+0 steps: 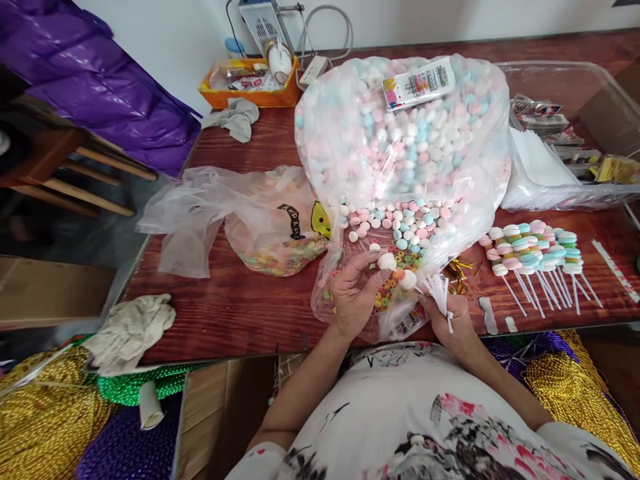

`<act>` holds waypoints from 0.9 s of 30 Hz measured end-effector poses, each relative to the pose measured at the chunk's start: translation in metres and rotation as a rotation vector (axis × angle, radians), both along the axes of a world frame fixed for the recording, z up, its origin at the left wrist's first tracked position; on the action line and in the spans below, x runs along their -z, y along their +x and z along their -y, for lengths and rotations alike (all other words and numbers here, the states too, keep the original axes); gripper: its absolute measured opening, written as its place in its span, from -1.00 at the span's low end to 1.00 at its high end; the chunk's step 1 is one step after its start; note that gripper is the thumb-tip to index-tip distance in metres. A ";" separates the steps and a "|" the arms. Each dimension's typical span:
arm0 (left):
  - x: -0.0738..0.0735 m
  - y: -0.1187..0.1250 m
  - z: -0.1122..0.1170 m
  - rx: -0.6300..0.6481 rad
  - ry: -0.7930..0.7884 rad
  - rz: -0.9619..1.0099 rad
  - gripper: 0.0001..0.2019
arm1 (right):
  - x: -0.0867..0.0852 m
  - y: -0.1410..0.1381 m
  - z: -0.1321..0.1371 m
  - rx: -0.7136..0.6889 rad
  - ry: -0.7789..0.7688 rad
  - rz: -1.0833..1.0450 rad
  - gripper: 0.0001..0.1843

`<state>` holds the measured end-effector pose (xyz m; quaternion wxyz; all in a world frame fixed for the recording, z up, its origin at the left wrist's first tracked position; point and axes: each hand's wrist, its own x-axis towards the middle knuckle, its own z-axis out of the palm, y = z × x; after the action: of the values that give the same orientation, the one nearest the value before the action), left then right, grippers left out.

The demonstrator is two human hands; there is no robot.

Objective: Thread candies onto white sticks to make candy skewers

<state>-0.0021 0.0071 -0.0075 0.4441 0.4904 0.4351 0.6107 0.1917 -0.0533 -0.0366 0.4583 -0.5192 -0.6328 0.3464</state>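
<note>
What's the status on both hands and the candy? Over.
Left hand pinching white candy. Right hand gripping white sticks. Candy skewers lying to the right; large candy bag just beyond hands.

Soft light, glare on plastic bag [400,140], shadowy floor [124,228] at left, stretched edges

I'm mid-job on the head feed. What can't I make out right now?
Head view:
White sticks in the right hand: exact count; they overlap.
Candies at the left hand: whether a stick runs through them; the candies themselves would hide it.
Packet on the candy bag: its fine print; too small and blurred.
Clear tray: its far right end; cut off by the picture's right edge.
</note>
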 end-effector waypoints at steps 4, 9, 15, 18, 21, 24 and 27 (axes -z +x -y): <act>-0.003 -0.003 -0.001 -0.033 0.117 -0.128 -0.77 | -0.001 -0.001 0.001 -0.074 0.070 0.007 -0.78; -0.003 -0.010 -0.003 -0.050 0.265 -0.299 -0.79 | -0.008 0.005 -0.004 -0.242 0.196 0.026 -0.73; -0.001 -0.014 -0.001 -0.046 0.505 -0.486 -0.70 | -0.016 0.005 -0.003 -0.226 0.116 0.047 -0.78; -0.004 -0.017 0.000 -0.076 0.606 -0.592 -0.68 | -0.017 -0.004 -0.001 -0.210 0.101 -0.003 -0.81; -0.008 -0.021 0.002 -0.063 0.746 -0.727 -0.67 | -0.016 -0.011 0.000 -0.200 0.123 -0.020 -0.80; -0.010 -0.022 0.005 -0.047 0.796 -0.814 -0.68 | -0.015 -0.013 0.000 -0.177 0.146 -0.031 -0.80; -0.008 -0.020 0.010 -0.084 0.707 -0.781 -0.71 | -0.013 -0.013 0.001 -0.131 0.121 -0.063 -0.80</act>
<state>-0.0216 -0.0032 0.0002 0.0318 0.7834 0.3550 0.5091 0.1783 -0.0540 -0.0240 0.4847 -0.4368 -0.6704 0.3532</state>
